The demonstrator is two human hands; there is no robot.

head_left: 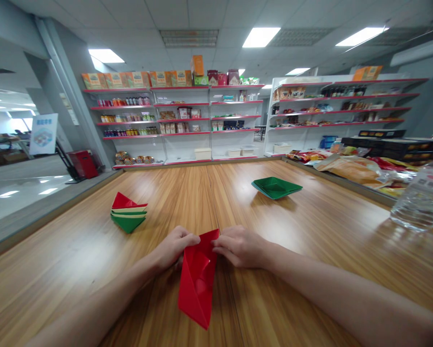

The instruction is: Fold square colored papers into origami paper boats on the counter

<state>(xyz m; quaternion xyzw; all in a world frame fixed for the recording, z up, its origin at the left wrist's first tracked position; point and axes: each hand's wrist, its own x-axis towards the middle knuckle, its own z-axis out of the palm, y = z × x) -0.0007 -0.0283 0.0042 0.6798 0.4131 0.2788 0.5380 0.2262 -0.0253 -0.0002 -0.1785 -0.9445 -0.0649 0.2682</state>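
Head view, nearest first: a red paper boat (pixel 198 289) is pointing its near tip back toward the person, its hollow facing up. At its far end, the left hand (pixel 176 245) is gripping the left side, its fingers (pixel 192 239) closed with the thumb on top, while the right hand (pixel 240 246) is pinching the opposite edge, its fingers also closed on the paper. Gripping both sides at once is probably steadying the thin sheet and bracing its hollow open; whether its underside is touching the table (pixel 158 308) is hard to tell. Off to the left, a stack (pixel 128 215) of red, cream and green boats is sitting nested, presumably because similar folds are letting one fit into another. Toward the right edge, a clear bottle (pixel 422 197) is standing upright, well apart from the hands. Farther away, a green boat (pixel 277 188) is resting right of centre, leaving a wide gap from the stack. Beyond, bags (pixel 354 168) are lying on the right, and shelves (pixel 182 144) are lining the back, showing their goods outward.
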